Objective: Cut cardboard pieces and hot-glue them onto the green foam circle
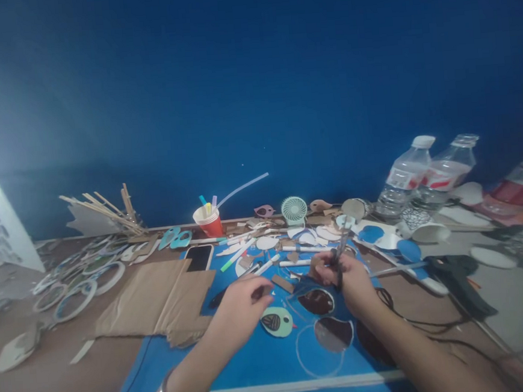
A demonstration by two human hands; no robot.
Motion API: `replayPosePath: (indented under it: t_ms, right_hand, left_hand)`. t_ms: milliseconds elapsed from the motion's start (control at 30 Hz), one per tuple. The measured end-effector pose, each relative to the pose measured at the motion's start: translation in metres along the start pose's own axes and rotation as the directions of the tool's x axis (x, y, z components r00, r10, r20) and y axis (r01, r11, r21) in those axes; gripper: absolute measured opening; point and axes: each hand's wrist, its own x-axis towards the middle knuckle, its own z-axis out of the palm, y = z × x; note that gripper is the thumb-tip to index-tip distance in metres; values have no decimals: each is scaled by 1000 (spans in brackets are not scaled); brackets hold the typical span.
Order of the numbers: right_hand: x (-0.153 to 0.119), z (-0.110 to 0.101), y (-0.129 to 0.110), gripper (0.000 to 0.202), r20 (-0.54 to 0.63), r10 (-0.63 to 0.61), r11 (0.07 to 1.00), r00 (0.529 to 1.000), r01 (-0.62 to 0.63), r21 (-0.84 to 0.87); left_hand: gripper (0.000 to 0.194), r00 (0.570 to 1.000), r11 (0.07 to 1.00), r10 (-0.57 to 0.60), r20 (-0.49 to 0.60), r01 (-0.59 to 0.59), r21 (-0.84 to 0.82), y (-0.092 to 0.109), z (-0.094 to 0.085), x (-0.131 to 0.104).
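Note:
My right hand (333,272) is closed around the handles of a pair of scissors (341,244), with the blades pointing up and away. My left hand (247,300) hovers over the blue mat (239,367), its fingers curled in towards the thumb. Anything in that pinch is too small or hidden to make out. Just beyond the left fingers lies a green paper bird (277,322) with a dark striped wing. Dark oval pieces (316,301) lie below my right hand, beside a thin clear ring outline (319,351).
Flattened cardboard (152,301) and a phone (200,258) lie left. Behind are a red paper cup (209,221) of markers and a small fan (294,210). Paper rings (76,301) sit far left; a black glue gun (458,283) and plastic bottles (402,179) are right.

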Motion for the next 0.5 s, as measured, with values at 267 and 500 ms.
replayPosePath:
  t_ms: [267,500]
  right_hand:
    - [-14,18,-8,32,36,13,997,999,-16,81]
    - [-21,31,-4,30,53,57,992,997,-62,110]
  left_hand:
    - [23,981,983,109,-160,-130,-130,22,21,31]
    - [27,999,915,-21,31,31,-402,27,44,30]
